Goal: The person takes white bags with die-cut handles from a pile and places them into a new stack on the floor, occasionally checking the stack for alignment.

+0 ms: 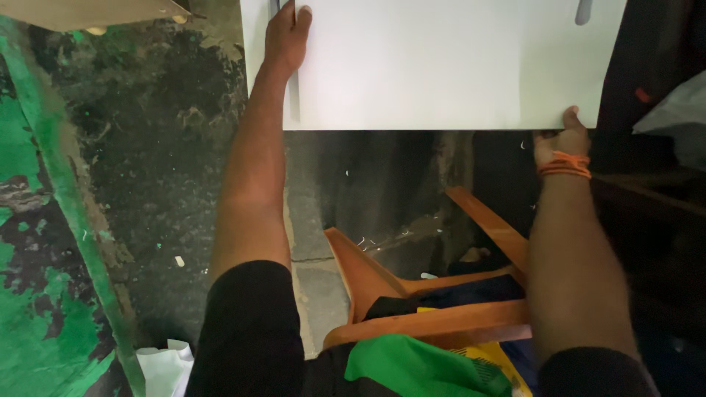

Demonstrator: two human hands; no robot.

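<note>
Board: a large white board (441, 62) fills the top middle of the view, held up over the floor, its near edge running straight across and its far part cut off by the frame
Left hand: the left hand (287, 35) lies flat on the board near its left side, fingers stretched forward, palm pressed on the surface beside a long narrow slot (294, 95)
Right hand: the right hand (562, 140) grasps the board at its near right corner, thumb on top and fingers hidden under the edge; an orange band (565, 165) of threads circles the wrist
Second slot: a short rounded slot (583, 11) shows at the board's top right
In the way: an orange wooden frame (434, 294) of slanting bars stands below the board, between the two forearms, with dark cloth draped in it
Cloth: green cloth (419, 367) lies at the bottom middle, yellow just beside it
Paper: crumpled white paper (165, 364) sits at the lower left
Floor: dark, stained concrete floor (162, 147), speckled with small white scraps
Left border: a surface of worn green paint (37, 242), flaking to dark patches, runs down the left side
Room: dim, the right side lost in shadow
</note>
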